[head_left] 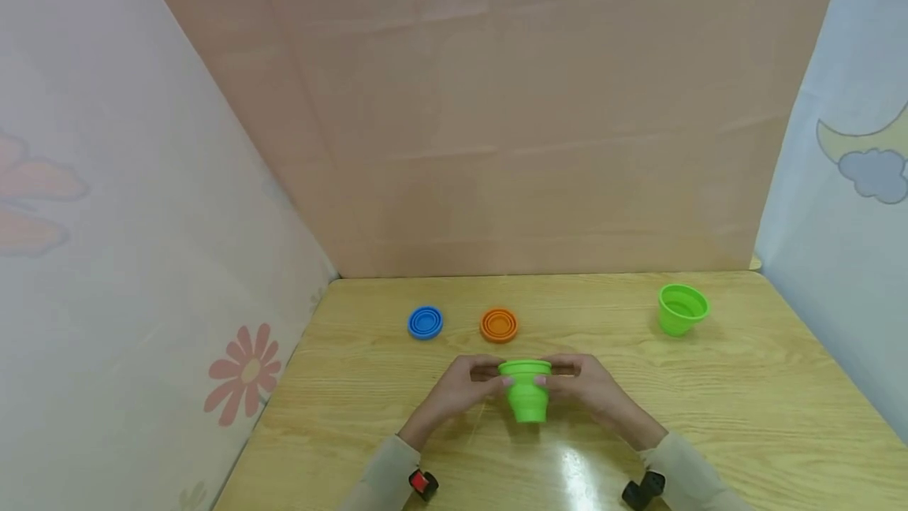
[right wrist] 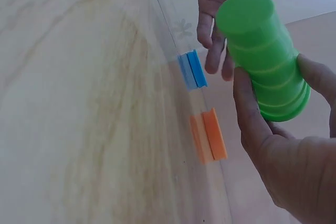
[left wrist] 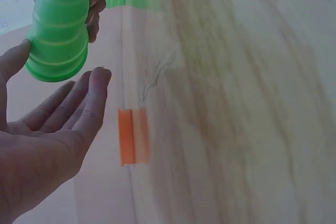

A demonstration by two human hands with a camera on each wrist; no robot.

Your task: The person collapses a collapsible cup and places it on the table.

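A green collapsible cup [head_left: 527, 393], drawn out to its stepped height, is upright between both hands just above the table's near middle. My left hand [head_left: 464, 386] has its thumb on the cup's side near the rim, with the fingers reaching behind. From the other side my right hand [head_left: 585, 386] holds the cup, thumb in front and fingers behind. In the left wrist view the left hand [left wrist: 52, 135] curves loosely about the rim of the cup [left wrist: 60, 30]. The right wrist view shows the right hand [right wrist: 294, 161] gripping the cup [right wrist: 268, 56] between thumb and fingers.
A flat blue collapsible cup [head_left: 426, 323] and a flat orange one [head_left: 499, 325] lie beyond the hands. Another green cup [head_left: 681, 310], expanded, stands at the back right. Walls border the wooden table [head_left: 340, 385] at the back and both sides.
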